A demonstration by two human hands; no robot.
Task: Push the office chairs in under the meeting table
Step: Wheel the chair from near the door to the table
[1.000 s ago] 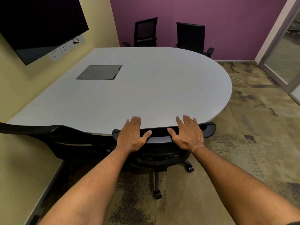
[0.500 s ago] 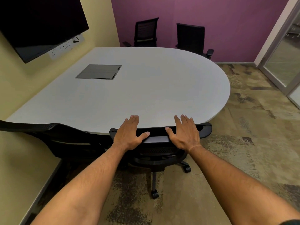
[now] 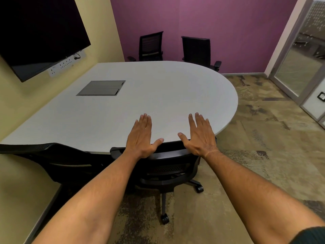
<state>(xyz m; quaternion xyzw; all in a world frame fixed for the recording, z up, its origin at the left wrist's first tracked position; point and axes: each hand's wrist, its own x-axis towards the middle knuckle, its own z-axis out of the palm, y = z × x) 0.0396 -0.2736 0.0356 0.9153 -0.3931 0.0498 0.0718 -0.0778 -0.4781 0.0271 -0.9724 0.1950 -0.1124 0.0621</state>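
A black mesh office chair (image 3: 167, 154) stands at the near edge of the grey meeting table (image 3: 158, 95), with its seat under the top and its backrest against the table edge. My left hand (image 3: 141, 138) and my right hand (image 3: 199, 136) lie palm-down on the top of the backrest. The fingers stretch flat over the tabletop and the thumbs point inward. A second black chair (image 3: 58, 155) sits to the left, its backrest close to the table edge. Two more black chairs (image 3: 151, 45) (image 3: 196, 49) stand at the far side by the purple wall.
A dark wall screen (image 3: 38, 30) and a socket strip (image 3: 65, 66) hang on the yellow wall at the left. A grey cable hatch (image 3: 102, 88) is set into the tabletop. A glass door (image 3: 299, 67) is at the right, with patterned carpet (image 3: 263, 138) between it and the table.
The chair has rolled forward under the table. Both hands went with it, and their fingers now reach out over the tabletop.
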